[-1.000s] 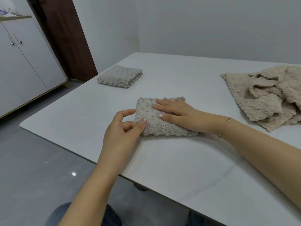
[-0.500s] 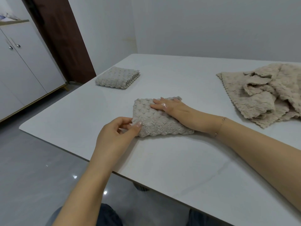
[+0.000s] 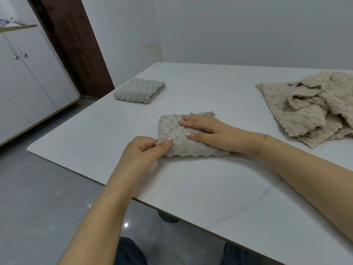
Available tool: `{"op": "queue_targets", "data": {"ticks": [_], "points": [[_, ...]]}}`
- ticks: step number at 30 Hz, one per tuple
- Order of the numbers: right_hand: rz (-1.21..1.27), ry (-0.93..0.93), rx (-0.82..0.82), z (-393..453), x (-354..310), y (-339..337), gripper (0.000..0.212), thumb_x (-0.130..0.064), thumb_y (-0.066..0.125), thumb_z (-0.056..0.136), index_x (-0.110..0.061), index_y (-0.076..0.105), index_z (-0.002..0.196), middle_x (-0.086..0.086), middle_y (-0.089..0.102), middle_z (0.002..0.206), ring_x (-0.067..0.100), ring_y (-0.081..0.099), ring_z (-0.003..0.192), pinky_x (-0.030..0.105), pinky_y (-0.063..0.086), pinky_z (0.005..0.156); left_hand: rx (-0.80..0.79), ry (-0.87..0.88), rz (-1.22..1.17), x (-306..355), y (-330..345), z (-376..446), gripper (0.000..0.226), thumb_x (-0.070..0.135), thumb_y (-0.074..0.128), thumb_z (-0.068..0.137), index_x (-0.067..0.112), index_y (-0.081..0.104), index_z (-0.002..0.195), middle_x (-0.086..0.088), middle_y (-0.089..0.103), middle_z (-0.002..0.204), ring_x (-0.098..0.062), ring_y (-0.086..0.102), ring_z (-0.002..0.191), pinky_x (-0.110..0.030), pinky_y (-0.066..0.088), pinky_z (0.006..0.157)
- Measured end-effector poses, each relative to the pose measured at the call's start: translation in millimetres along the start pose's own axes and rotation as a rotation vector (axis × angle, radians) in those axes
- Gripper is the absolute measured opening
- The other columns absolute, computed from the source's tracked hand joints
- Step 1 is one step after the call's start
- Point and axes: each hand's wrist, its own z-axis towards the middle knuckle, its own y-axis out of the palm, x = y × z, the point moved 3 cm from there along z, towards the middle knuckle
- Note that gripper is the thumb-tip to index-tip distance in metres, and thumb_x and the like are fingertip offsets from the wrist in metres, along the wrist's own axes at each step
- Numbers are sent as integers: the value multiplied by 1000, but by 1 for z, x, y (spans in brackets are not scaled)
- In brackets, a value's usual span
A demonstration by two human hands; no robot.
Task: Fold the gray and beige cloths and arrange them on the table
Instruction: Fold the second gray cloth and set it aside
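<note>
A folded gray cloth (image 3: pixel 172 129) lies in the middle of the white table (image 3: pixel 191 188). My right hand (image 3: pixel 208 129) rests flat on top of it with straight fingers. My left hand (image 3: pixel 143 152) pinches the cloth's near left corner between thumb and curled fingers. A second gray cloth (image 3: pixel 140 90), folded into a neat square, sits at the table's far left. A heap of unfolded beige cloths (image 3: pixel 313 106) lies at the right.
The table's left edge and rounded near-left corner (image 3: pixel 32 150) drop to a gray tiled floor. A white cabinet (image 3: pixel 28 73) and a dark wooden door frame (image 3: pixel 76 44) stand at the left. A white wall runs behind the table.
My left hand has closed its thumb and fingers on the cloth's near left corner. My right hand stays flat on the cloth.
</note>
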Motion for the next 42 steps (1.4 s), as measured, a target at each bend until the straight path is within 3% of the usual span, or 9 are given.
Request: {"op": "queue_targets", "data": {"ticks": [8, 12, 15, 20, 25, 31, 35, 38, 42], "points": [[-156, 46, 5, 0, 12, -4, 68, -61, 47, 85, -41, 26, 146, -14, 14, 158, 1, 3, 144, 29, 0, 119, 161, 68, 319, -9, 0, -3, 39, 46, 66, 80, 11, 64, 63, 8, 55, 89, -4, 53, 78, -18, 38, 65], [-105, 31, 54, -5, 9, -10, 62, -53, 50, 89, -35, 32, 146, -12, 14, 158, 0, 5, 144, 29, -1, 119, 226, 148, 427, -5, -1, -4, 32, 50, 66, 78, 19, 61, 78, 6, 50, 95, -12, 53, 81, -23, 40, 66], [-70, -19, 194, -17, 6, -26, 47, -36, 43, 97, -25, 39, 143, -12, 18, 156, -4, 7, 143, 30, -4, 119, 287, 307, 499, 16, -2, -5, 30, 45, 65, 79, 25, 54, 99, 8, 42, 108, -17, 48, 103, -37, 42, 90], [-108, 57, 107, -37, 5, -36, 47, -33, 35, 100, -24, 32, 146, -16, 20, 154, -14, 9, 136, 15, 0, 115, 11, 540, 759, 53, 30, 13, 37, 43, 44, 94, 26, 52, 126, 7, 44, 132, -12, 33, 127, -33, 28, 102], [-293, 81, -54, -35, 11, -11, 58, -44, 28, 99, -28, 9, 151, -15, -3, 158, -12, -7, 136, 16, -10, 110, -263, 305, 997, 20, 53, 27, 53, 41, 15, 101, 32, 1, 151, 7, -6, 160, -8, -8, 146, -42, 3, 119], [-316, 56, -55, -32, 13, -3, 58, -46, 29, 99, -34, 4, 150, -18, -7, 157, -9, -10, 140, 20, -11, 113, -153, 297, 949, 5, 54, 17, 53, 36, 11, 101, 27, -5, 151, 4, -13, 159, -10, -15, 145, -41, -3, 119], [-58, 57, 162, -32, 12, -13, 57, -42, 53, 92, -27, 37, 144, -14, 27, 152, -4, 22, 138, 19, 13, 115, -101, 367, 622, 5, 47, 20, 49, 25, 30, 101, 19, 24, 149, 3, 10, 159, -4, 4, 144, -21, 1, 116], [29, 160, 478, -34, 17, -30, 38, -45, 55, 89, -21, 60, 118, -8, 59, 116, 5, 53, 103, 20, 40, 87, 85, 352, 276, 7, 29, 16, 39, 12, 52, 93, 15, 53, 132, 7, 42, 143, 2, 30, 131, -11, 18, 106], [-36, 345, 499, -35, 23, -36, 41, -61, 47, 87, -26, 58, 70, -7, 55, 66, 16, 49, 71, 30, 35, 65, 213, 284, 132, 0, 20, 11, 37, 18, 55, 92, 21, 54, 129, 12, 49, 130, -4, 45, 124, -28, 36, 107]]}}
